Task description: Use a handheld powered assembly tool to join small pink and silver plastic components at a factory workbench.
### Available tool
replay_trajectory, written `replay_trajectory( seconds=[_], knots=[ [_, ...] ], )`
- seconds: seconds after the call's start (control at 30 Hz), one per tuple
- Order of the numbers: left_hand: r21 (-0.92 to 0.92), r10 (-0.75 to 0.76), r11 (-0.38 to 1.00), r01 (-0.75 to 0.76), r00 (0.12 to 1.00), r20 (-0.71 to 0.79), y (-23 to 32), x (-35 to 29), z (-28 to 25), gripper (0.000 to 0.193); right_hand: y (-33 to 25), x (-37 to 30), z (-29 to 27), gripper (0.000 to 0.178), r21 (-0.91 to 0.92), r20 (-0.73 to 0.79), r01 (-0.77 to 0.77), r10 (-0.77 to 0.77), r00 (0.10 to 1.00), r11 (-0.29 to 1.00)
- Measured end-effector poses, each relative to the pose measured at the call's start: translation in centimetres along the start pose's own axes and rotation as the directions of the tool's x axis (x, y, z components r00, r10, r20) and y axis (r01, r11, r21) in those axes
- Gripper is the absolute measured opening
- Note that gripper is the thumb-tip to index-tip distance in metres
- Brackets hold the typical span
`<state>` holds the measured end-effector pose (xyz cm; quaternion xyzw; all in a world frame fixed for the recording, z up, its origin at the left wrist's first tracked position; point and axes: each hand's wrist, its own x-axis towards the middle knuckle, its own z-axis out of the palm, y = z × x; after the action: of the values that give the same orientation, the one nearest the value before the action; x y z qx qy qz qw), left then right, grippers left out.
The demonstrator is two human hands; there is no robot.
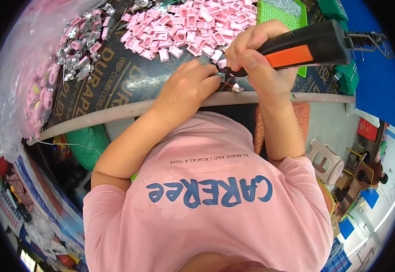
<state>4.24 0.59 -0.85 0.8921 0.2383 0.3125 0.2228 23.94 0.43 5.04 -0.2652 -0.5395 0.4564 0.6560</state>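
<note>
My right hand is wrapped round a black electric screwdriver with an orange panel, its tip angled down to the left. Close to that tip, the fingers of my left hand pinch a small part, mostly covered by the fingertips; its kind is unclear. A red wire seems to run from it to a small silvery piece near the table's front edge. Just beyond both hands spreads a large heap of small pink plastic housings.
Pink and clear parts lie at the left. A clear plastic bag with pink ring-like pieces covers the left edge. A bright green tray stands far right, beside green bins. The table's rounded rim curves before me.
</note>
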Motion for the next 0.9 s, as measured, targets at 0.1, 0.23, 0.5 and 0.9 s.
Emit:
replay_trajectory(
  seconds=[0.1, 0.23, 0.5, 0.9],
  knots=[
    [0.01, 0.01, 1.0, -0.01, 1.0, -0.019, -0.2, -0.1, 0.3, 0.016, 0.2, -0.3, 0.5, 0.032, -0.094, -0.098, -0.012, 0.002, 0.995, 0.996],
    [0.007, 0.026, 1.0, -0.026, 0.998, -0.064, -0.4, -0.3, 0.6, 0.015, 0.2, -0.4, 0.6, 0.035, -0.059, -0.072, -0.004, -0.001, 0.997, 0.998],
    [-0.004, 0.022, 1.0, -0.022, 0.998, -0.056, -0.4, -0.3, 0.2, 0.028, -0.4, -0.2, 0.6, 0.042, -0.065, -0.135, 0.069, -0.077, 0.988, 0.996],
    [0.012, -0.008, 1.0, 0.008, 1.0, -0.026, -0.2, -0.4, 0.2, 0.013, 0.2, -0.3, 1.2, 0.027, -0.024, -0.163, -0.009, 0.005, 0.987, 1.0]
  ],
)
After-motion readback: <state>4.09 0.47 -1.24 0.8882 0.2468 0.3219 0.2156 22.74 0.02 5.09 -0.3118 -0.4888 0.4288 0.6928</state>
